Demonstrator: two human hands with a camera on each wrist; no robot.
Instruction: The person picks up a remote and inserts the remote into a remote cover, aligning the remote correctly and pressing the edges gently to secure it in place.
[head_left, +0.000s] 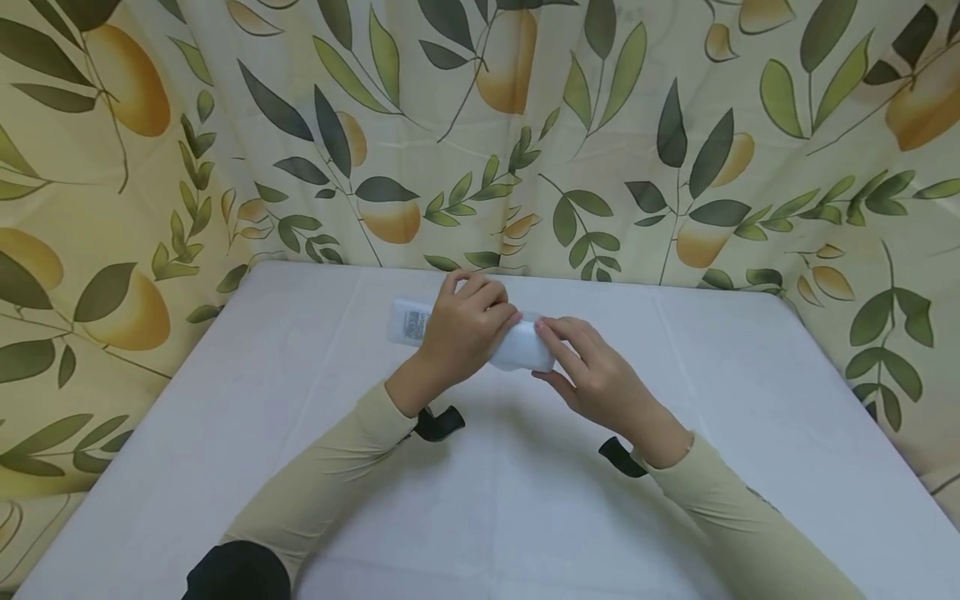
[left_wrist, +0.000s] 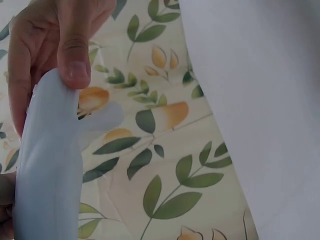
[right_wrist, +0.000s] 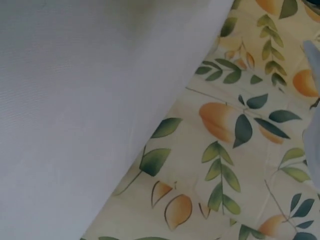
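A white soft packet (head_left: 525, 348) with a clear, printed flap at its left end is held above the far part of the table. The left hand (head_left: 459, 332) grips its middle with curled fingers, covering part of it. At the packet's right end, the right hand (head_left: 600, 379) pinches the edge between fingers and thumb. In the left wrist view the packet (left_wrist: 50, 160) hangs lengthwise, the right hand (left_wrist: 60, 40) at its upper end and a bit of the left hand (left_wrist: 6, 205) at the lower left. The right wrist view shows only a pale edge of the packet (right_wrist: 312, 145).
A white cloth covers the table (head_left: 480, 500), whose far edge meets a curtain (head_left: 450, 167) printed with leaves and yellow fruit. Black straps (head_left: 441, 423) hang at both wrists. A black round object (head_left: 238, 571) lies at the left forearm near the bottom edge.
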